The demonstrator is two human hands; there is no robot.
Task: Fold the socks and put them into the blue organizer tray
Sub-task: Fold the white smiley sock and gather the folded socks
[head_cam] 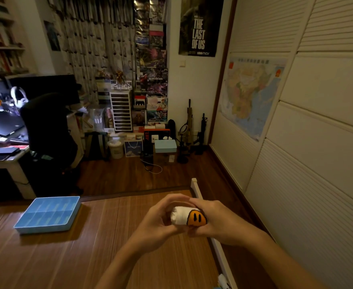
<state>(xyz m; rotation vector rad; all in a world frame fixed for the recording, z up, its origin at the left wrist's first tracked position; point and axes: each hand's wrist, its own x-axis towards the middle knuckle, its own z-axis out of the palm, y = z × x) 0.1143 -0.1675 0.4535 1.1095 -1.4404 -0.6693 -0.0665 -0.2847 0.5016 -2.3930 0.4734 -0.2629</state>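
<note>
Low and right of centre in the frame, the left hand (pixel 154 221) and right hand (pixel 214 219) both grip a rolled white sock with an orange smiley patch (pixel 187 217), held above the wooden surface (pixel 84 257). The blue plastic compartmented organizer tray (pixel 48 213) sits lower left, well apart.

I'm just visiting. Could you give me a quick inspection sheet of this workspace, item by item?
Surface: wooden slatted surface, dimly lit.
Job's things: blue organizer tray at left, compartments look empty; rolled white sock with an orange face patch, held up to the tray's right.
Clutter: small white item at the bottom edge, unidentifiable.
Grips: left hand and right hand both curl round the sock.
Cables: white cable on the floor.
Surroundings: desk chair, poster, wall map, stacked boxes.
</note>
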